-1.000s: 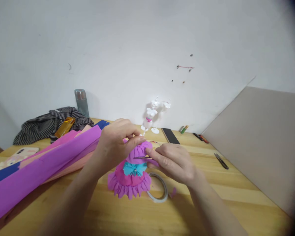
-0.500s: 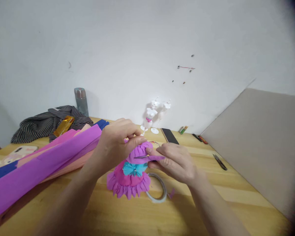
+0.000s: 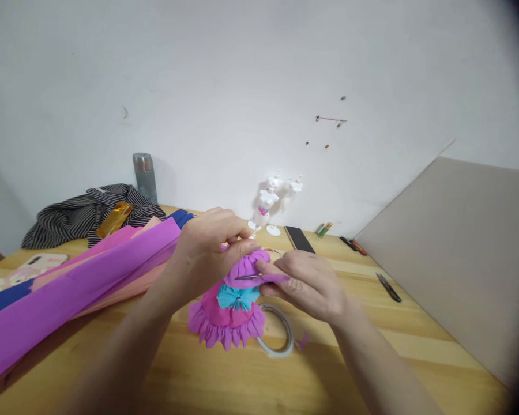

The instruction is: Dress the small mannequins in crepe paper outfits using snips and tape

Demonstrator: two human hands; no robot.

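Note:
A small layered dress of crepe paper stands on the table, with a pink skirt (image 3: 225,311), a purple ruffled hem (image 3: 227,334) and a turquoise bow (image 3: 237,297). My left hand (image 3: 218,239) pinches the gathered purple crepe paper (image 3: 246,266) at its top, thumb against fingers. On the other side my right hand (image 3: 309,282) is closed around what look like small scissors, whose slim metal blade (image 3: 248,277) lies across the purple paper. The handles are hidden in the hand. A purple flap (image 3: 277,278) runs over the right fingers.
A tape roll (image 3: 292,340) lies beside the dress, near a purple scrap (image 3: 303,341). Crepe paper sheets (image 3: 90,288) cover the left. White dress forms (image 3: 266,207), a phone (image 3: 300,239) and a bottle (image 3: 145,176) stand or lie behind; a dark-handled tool (image 3: 389,288) is at right.
The view has shifted very slightly. Both hands, the blade and the paper dress hold practically the same positions.

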